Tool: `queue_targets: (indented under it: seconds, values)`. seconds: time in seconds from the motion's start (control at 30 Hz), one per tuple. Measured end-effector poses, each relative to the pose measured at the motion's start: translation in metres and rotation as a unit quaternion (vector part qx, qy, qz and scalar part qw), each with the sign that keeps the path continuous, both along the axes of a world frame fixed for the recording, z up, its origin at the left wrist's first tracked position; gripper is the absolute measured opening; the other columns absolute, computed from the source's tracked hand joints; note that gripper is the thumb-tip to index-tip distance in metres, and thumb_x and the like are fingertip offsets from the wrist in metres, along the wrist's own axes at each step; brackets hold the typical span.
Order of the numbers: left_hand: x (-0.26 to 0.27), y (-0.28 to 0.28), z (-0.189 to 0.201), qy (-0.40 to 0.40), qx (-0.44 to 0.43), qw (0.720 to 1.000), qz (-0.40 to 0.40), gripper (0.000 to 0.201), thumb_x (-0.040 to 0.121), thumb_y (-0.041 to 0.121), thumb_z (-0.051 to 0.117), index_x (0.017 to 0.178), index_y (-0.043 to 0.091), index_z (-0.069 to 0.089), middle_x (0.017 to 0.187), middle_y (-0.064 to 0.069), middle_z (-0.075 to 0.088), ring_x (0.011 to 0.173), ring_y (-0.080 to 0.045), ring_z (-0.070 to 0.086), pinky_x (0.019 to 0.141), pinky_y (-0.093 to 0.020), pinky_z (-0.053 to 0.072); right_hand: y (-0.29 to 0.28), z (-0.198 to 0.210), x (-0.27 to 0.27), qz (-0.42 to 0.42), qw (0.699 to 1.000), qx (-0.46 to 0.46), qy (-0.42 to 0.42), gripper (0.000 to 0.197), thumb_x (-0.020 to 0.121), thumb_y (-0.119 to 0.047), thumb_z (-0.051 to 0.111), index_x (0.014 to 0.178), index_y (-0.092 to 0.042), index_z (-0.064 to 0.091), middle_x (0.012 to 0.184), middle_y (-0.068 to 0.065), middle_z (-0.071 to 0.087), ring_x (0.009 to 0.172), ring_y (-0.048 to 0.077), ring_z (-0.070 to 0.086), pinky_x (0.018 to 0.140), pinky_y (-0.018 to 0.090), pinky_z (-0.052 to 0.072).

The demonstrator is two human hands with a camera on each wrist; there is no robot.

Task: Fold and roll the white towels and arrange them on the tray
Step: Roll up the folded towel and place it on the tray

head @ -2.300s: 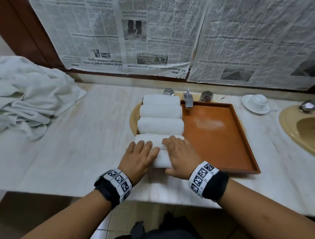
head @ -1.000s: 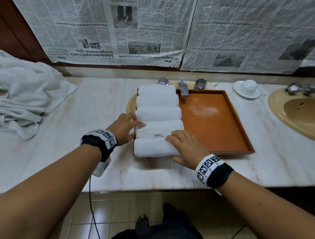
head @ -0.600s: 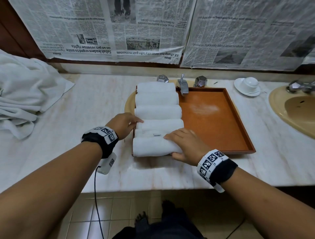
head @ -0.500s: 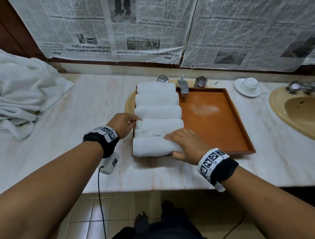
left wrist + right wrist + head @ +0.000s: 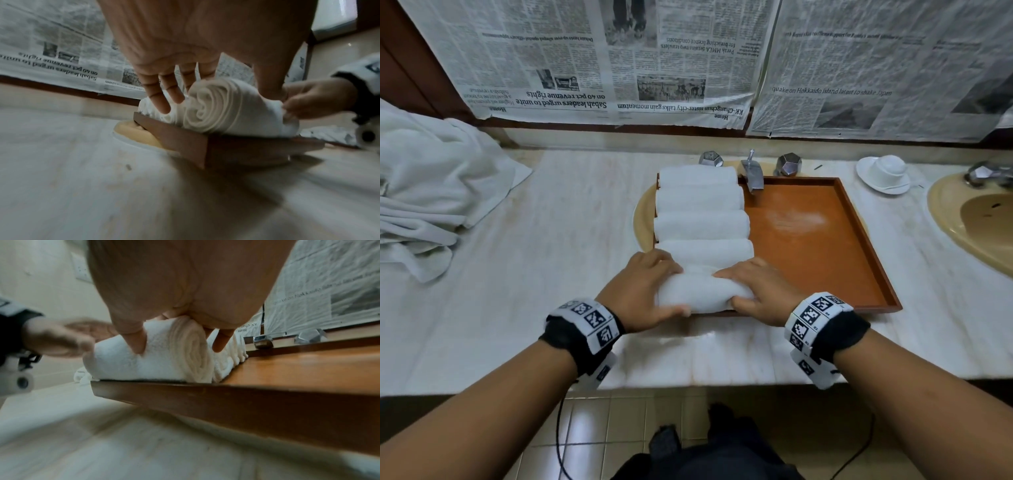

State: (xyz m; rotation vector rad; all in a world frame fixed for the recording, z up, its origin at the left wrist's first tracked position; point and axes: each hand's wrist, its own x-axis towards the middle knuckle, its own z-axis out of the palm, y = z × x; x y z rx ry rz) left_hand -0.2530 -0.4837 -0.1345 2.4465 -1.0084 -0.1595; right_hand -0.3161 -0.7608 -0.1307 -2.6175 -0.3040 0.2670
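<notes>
An orange-brown wooden tray (image 5: 822, 246) sits on the marble counter. Several rolled white towels (image 5: 700, 202) lie side by side in a column along its left side. The nearest rolled towel (image 5: 705, 291) lies at the tray's front left corner. My left hand (image 5: 664, 291) grips its left end and my right hand (image 5: 743, 287) grips its right end, thumbs in front and fingers over the top. In the left wrist view the roll's spiral end (image 5: 205, 110) shows above the tray corner (image 5: 185, 142). The right wrist view has my thumb and fingers around the roll (image 5: 156, 363).
A heap of unfolded white towels (image 5: 431, 192) lies at the far left. The tray rests over a yellow basin with a chrome tap (image 5: 751, 174). An upturned cup on a saucer (image 5: 883, 171) and a second basin (image 5: 976, 222) stand at the right. Newspaper covers the wall.
My left hand has come off the second-nearest towel's left end and now grips the nearest roll's left end. My right hand has stayed on that roll's right end.
</notes>
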Motion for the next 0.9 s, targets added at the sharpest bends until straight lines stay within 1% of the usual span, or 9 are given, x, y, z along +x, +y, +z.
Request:
queue_targets:
  seconds: [0.07,0.2,0.3,0.43,0.5,0.57,0.7,0.8,0.9]
  values:
    - [-0.004,0.005,-0.009,-0.015,-0.004,1.0,-0.002,0.079,0.068,0.073,0.068,0.13,0.025,0.054,0.131,0.005,0.046,0.111,-0.022,0.046,0.095,-0.036,0.044,-0.001,-0.005,-0.003,-0.014,0.999,0.05,0.006,0.055,0.087,-0.031,0.069,0.138,-0.031,0.051,0.131,-0.01,0.055,0.125,0.014,0.037,0.109,0.037,0.033]
    - [-0.011,0.008,-0.021,0.003,-0.031,0.999,0.025,0.08,0.071,0.066,0.072,0.136,0.025,0.05,0.134,0.006,0.048,0.118,-0.019,0.047,0.1,-0.034,0.044,-0.01,-0.011,-0.011,-0.087,0.987,0.131,-0.022,0.057,0.071,-0.051,0.08,0.12,-0.03,0.059,0.12,-0.013,0.052,0.111,0.006,0.05,0.1,0.036,0.046]
    - [-0.013,0.013,-0.031,0.033,-0.053,0.997,0.045,0.081,0.073,0.069,0.065,0.138,0.023,0.05,0.133,0.004,0.053,0.12,-0.017,0.048,0.102,-0.03,0.04,-0.011,-0.015,-0.016,-0.127,0.974,0.181,-0.045,0.055,0.068,-0.044,0.087,0.115,-0.027,0.066,0.118,-0.019,0.048,0.111,0.0,0.05,0.095,0.033,0.05]
    - [-0.011,0.016,-0.038,0.038,-0.091,0.994,0.05,0.077,0.077,0.074,0.055,0.133,0.022,0.055,0.123,0.003,0.059,0.109,-0.013,0.049,0.095,-0.025,0.037,-0.006,-0.022,-0.021,-0.163,0.961,0.22,-0.031,0.055,0.067,-0.054,0.078,0.116,-0.032,0.066,0.118,-0.018,0.044,0.115,0.002,0.048,0.098,0.03,0.047]
    - [-0.011,0.015,-0.037,0.039,-0.106,0.992,0.05,0.072,0.079,0.073,0.054,0.13,0.022,0.058,0.119,0.003,0.06,0.102,-0.005,0.046,0.092,-0.021,0.034,-0.004,-0.024,-0.023,-0.184,0.954,0.234,-0.024,0.049,0.072,-0.047,0.076,0.117,-0.031,0.064,0.118,-0.017,0.046,0.111,-0.001,0.05,0.096,0.033,0.05]
    - [-0.011,0.014,-0.036,0.046,-0.116,0.991,0.053,0.066,0.08,0.069,0.055,0.127,0.023,0.06,0.112,0.006,0.059,0.093,0.001,0.042,0.087,-0.017,0.033,-0.004,-0.027,-0.025,-0.211,0.942,0.262,-0.002,0.048,0.077,-0.04,0.08,0.119,-0.026,0.061,0.118,-0.013,0.051,0.106,0.004,0.057,0.093,0.039,0.055]
    - [-0.01,0.011,-0.037,0.088,-0.135,0.984,0.075,0.063,0.08,0.068,0.051,0.124,0.024,0.062,0.107,0.009,0.052,0.089,0.008,0.043,0.081,-0.012,0.032,-0.007,-0.029,-0.025,-0.248,0.919,0.303,0.034,0.062,0.068,-0.057,0.081,0.118,-0.028,0.06,0.113,-0.005,0.066,0.1,0.01,0.066,0.087,0.039,0.059]
    - [-0.01,0.009,-0.042,0.129,-0.134,0.976,0.11,0.066,0.077,0.07,0.048,0.122,0.025,0.062,0.106,0.004,0.044,0.097,-0.003,0.042,0.087,-0.019,0.036,-0.006,-0.026,-0.023,-0.264,0.915,0.301,0.043,0.043,0.08,-0.043,0.08,0.114,-0.026,0.061,0.109,-0.006,0.069,0.099,0.011,0.066,0.089,0.039,0.057]
    - [-0.008,0.006,-0.04,0.169,-0.126,0.969,0.131,0.07,0.074,0.073,0.044,0.122,0.025,0.061,0.108,0.001,0.04,0.103,-0.01,0.042,0.095,-0.025,0.036,-0.004,-0.026,-0.019,-0.274,0.913,0.296,0.06,0.045,0.078,-0.052,0.077,0.111,-0.027,0.06,0.108,-0.004,0.069,0.099,0.016,0.066,0.087,0.043,0.057]
